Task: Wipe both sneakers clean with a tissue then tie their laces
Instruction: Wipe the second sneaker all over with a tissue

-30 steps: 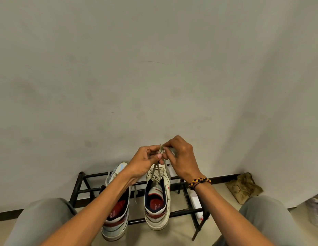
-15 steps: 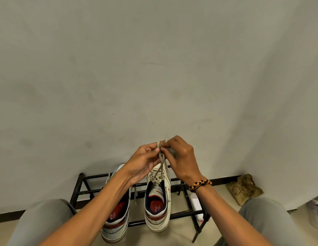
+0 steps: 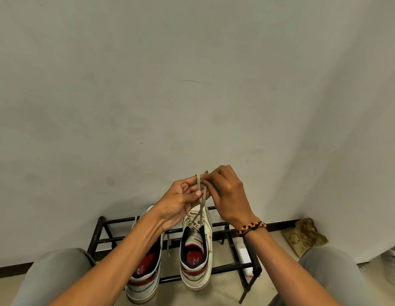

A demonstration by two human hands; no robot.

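**Knot under way on the right-hand sneaker**

Plain grey wall [image 3: 192, 85] fills most of the view, with a low black shoe rack [image 3: 236, 267] against its foot and both sneakers resting on the rack bars, toes to the wall. Compared with a second ago the hands have lifted slightly and the lace ends, then pinched close together at the fingertips, now stand up as a small loop between them; I judge the bow on this shoe is being formed, not yet pulled tight.

Right sneaker [image 3: 195, 261] sits under the hands, its laces [image 3: 200, 208] drawn up taut from the eyelets. Left sneaker [image 3: 145, 272] lies just beside it, partly under the forearm, one lace end hanging loose, so it looks untied.

Left hand [image 3: 179, 204] has its fingers curled, thumb and forefinger pinching the lace. Right hand [image 3: 227, 195] is curled over too, fingertips nipping the other strand at the top of the loop
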